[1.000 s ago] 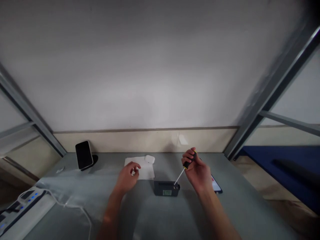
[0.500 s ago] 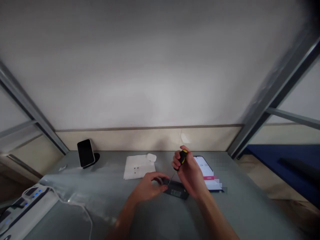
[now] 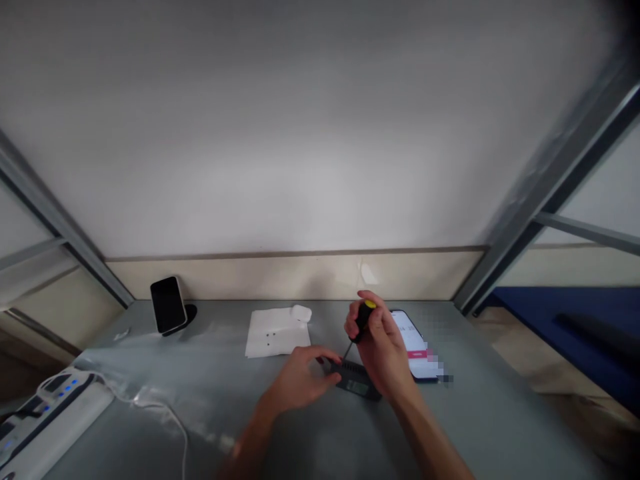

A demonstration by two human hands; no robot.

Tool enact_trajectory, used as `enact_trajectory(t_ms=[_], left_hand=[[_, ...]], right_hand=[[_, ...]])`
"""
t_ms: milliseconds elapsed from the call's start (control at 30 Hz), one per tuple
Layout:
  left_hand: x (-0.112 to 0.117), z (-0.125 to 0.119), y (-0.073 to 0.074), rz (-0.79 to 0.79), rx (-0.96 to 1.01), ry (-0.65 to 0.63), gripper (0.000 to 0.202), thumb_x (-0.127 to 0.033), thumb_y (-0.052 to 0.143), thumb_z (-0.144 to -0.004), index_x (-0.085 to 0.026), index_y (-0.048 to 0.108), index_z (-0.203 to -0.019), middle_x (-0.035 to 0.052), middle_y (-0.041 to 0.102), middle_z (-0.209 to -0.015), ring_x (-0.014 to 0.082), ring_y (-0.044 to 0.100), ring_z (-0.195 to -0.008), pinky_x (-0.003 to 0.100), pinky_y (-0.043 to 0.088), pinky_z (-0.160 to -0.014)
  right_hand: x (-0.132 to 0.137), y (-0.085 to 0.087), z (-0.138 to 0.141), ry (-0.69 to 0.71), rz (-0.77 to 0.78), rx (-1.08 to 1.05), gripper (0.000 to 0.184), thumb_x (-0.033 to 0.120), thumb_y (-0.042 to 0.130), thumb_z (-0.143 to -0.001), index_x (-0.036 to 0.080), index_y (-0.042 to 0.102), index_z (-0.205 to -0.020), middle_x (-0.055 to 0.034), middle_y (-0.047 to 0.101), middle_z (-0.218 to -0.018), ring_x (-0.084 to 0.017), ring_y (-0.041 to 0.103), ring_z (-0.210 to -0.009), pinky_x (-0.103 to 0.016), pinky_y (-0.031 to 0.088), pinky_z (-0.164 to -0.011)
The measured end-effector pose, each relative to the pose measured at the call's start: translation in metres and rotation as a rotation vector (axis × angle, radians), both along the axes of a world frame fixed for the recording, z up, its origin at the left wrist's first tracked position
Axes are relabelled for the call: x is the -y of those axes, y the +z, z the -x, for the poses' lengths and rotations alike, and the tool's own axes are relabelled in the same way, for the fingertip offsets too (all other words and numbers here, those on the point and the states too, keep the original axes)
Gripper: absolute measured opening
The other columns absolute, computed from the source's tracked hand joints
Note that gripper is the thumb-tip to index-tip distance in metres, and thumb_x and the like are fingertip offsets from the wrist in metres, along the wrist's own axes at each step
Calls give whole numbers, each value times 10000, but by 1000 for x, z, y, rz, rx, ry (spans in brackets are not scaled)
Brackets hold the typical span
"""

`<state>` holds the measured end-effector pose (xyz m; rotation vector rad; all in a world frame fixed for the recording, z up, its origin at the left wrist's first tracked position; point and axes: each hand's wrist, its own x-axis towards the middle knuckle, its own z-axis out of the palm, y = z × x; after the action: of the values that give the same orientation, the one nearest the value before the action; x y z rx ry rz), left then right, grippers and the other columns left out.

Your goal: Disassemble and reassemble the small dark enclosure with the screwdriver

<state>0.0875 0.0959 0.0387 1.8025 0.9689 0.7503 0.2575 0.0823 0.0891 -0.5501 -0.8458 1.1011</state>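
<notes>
One black-and-yellow screwdriver [image 3: 365,320], gripped in right hand [image 3: 384,350], slants onto black vented box [image 3: 357,387], lower centre of frame; left hand [image 3: 300,380] pinches box's left end. Tilted tip might skid toward steadying hand; nudged paper [image 3: 257,337] might scatter dark specks [image 3: 269,344], likely screws.

table [image 3: 215,353], lower half | strip [image 3: 63,427], lower left | cable [image 3: 150,404] beside it | device [image 3: 167,305], left | paper [image 3: 277,345], below centre | box [image 3: 357,385], lower centre | phone [image 3: 411,340] (screen lit), right of centre

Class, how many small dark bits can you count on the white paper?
3 on the paper: upper-left bit, upper-right bit, lower bit. The left hand or white case may hide more.
</notes>
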Motion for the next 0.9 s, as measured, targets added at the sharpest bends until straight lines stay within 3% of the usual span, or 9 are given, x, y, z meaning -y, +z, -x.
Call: enact_trajectory(t_ms=[400, 900], left_hand=[[1, -2, 1, -20, 26, -8, 180, -188, 743, -807, -222, 798, -974, 30, 822, -1029, 220, 735, -1007, 328, 523, -983], [2, 0, 1, -44, -26, 7, 206, -207, 746, -825, -238, 801, -1021, 20, 819, -1059, 206, 727, -1019, 312, 523, -992]], right_hand=[[4, -6, 3, -4, -68, 177, 270, 498, 496, -1085, 316, 638, -1225, -4, 540, -886, -156, 488, -709, -309, 382, -647], [4, -6, 4, -28, -67, 224, 283, 510, 487, -1084, 319, 640, -1226, -1, 540, -870, -164, 480, -700, -314, 387, -645]])
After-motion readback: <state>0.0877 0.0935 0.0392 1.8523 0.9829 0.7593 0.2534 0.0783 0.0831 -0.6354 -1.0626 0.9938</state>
